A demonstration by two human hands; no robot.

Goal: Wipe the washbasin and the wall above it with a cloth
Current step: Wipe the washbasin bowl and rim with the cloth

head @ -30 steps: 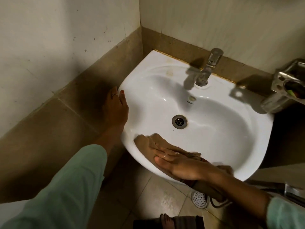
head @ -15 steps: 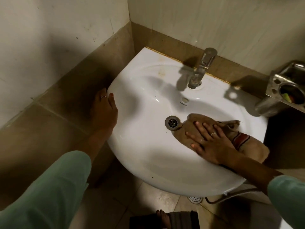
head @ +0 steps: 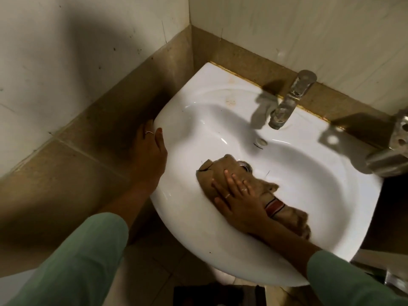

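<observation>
A white washbasin (head: 309,173) is fixed in the corner of the tiled walls. My right hand (head: 238,199) lies flat, fingers spread, pressing a brown cloth (head: 218,171) against the inside of the bowl, and the cloth partly covers the drain (head: 246,166). The cloth's striped end (head: 274,206) trails toward the near right of the bowl. My left hand (head: 150,151) rests against the basin's left rim, fingers along its outer edge. The wall above the basin (head: 309,36) is pale tile over a brown band.
A chrome tap (head: 289,100) stands at the back of the basin. A metal holder (head: 393,146) juts from the wall at the right. The left wall (head: 66,51) runs close beside the basin. Floor tiles show below the bowl.
My right hand has swept the cloth from the front rim into the right side of the bowl, then leftward over the drain. My left hand has stayed on the left rim.
</observation>
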